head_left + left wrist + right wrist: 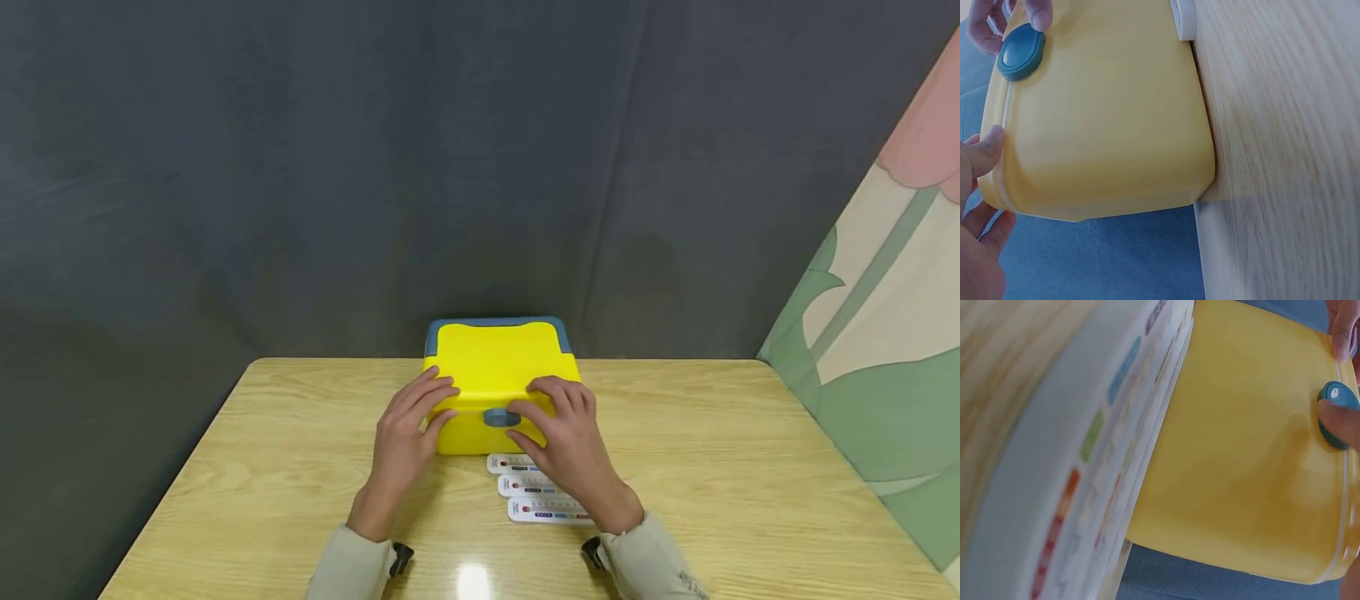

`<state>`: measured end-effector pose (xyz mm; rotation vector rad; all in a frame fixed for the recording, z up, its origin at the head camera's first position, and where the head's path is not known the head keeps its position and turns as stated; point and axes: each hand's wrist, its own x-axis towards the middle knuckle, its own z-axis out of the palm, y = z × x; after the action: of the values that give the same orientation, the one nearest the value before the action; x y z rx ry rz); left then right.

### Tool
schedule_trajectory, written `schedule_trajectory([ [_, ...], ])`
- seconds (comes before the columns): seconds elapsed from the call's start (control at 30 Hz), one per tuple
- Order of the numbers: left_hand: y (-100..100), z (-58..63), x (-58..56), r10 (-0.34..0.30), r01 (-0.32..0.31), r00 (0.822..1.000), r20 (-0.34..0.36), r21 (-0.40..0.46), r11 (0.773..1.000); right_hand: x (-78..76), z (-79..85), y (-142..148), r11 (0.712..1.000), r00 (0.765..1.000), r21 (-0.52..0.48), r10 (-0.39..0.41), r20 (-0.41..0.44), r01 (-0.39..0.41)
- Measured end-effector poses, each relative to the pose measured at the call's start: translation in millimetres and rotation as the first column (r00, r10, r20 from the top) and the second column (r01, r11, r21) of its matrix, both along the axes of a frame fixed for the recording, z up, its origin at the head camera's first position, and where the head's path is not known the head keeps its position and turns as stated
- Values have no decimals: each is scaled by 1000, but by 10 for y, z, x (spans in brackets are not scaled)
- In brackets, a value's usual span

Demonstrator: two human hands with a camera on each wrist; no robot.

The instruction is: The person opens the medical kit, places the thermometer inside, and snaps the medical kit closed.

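A yellow case [495,367] with blue trim along its back stands upright on the table, its front towards me. On the seam at the front sits a round blue latch [501,417]. My left hand [405,429] holds the case's left front corner, thumb on the front, fingers over the lid and side. With thumb and forefinger bent around the latch, my right hand [566,429] works at it, other fingers on the lid's edge. The right wrist view has a finger over the latch [1334,394]. Three white thermometer strips [525,485] lie before the case, partly hidden under my right hand.
The light wooden table [285,467] reaches back to a dark grey curtain [487,167] right behind the case. A flower-patterned cloth [885,375] hangs at the right. Black straps show at both wrists.
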<state>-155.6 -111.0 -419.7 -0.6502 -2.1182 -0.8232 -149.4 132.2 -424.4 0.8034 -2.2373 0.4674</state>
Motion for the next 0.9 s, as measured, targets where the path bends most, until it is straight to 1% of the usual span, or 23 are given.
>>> schedule_trajectory([
  [0.13, 23, 14, -18, -9, 8, 999, 42, 21, 1000, -38, -5, -2, 1000, 999, 5, -10, -48, 10],
  [0.27, 23, 20, -12, -3, 1, 999, 51, 29, 1000, -52, -21, -16, 1000, 997, 11, -12, -77, 13],
  [0.4, -3, 12, 9, 6, -6, 999, 33, 9, 1000, -31, -37, -33, 1000, 998, 18, -16, -56, 17],
  [0.5, -18, 11, 15, 8, -8, 999, 36, 1, 1000, -22, -30, -37, 1000, 999, 25, -18, -47, 19],
  [0.7, -42, 33, 25, 9, -8, 1000, 21, -39, 999, -10, -24, -52, 1000, 998, 21, -20, -54, 21],
  [0.9, -28, 66, 14, -1, 3, 1000, 28, -67, 998, 5, -15, -55, 999, 998, 14, -42, -52, 43],
])
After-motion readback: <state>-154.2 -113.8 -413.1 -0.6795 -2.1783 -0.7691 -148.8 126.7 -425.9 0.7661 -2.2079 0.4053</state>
